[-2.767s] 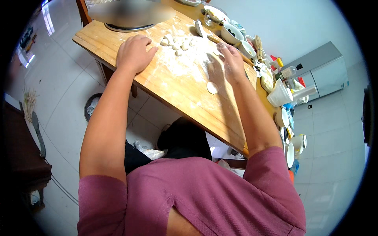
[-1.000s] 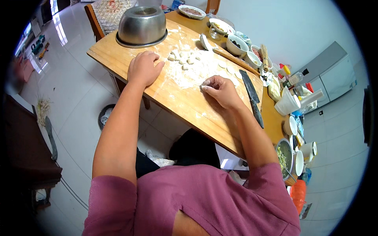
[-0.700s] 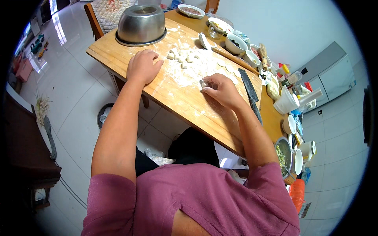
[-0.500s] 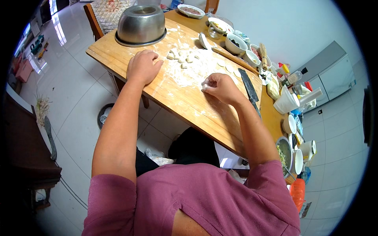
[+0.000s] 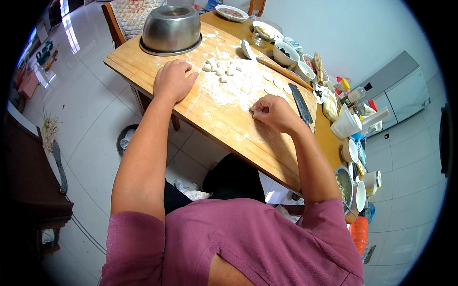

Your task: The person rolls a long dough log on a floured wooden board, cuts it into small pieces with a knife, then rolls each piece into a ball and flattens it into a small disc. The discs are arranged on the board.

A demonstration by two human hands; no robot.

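My left hand [image 5: 174, 80] rests on the near left part of a wooden board [image 5: 210, 125], fingers laid down and the thumb apart, holding nothing. Fingertips of my right hand [image 5: 276, 113] are pinched low over the board around a small piece of dough [image 5: 253, 109], mostly hidden by the fingers. Beyond and between my hands, several cut dough pieces [image 5: 223, 73] lie in scattered flour [image 5: 234, 90]. Flattened dough rounds [image 5: 269, 89] sit just past my right hand. To their right lies a long black blade-like tool [image 5: 301, 104].
An upturned metal basin [image 5: 171, 31] stands at the board's far left. Along the far side lie a rolling pin [image 5: 285, 72] and a white scoop-like dish [image 5: 247, 49]. Bowls [image 5: 285, 52], bottles and a white jug [image 5: 346, 123] crowd the table behind and right.
My right hand has shifted slightly right and nearer me, its fingers more curled over the dough. My left hand has stayed in place.
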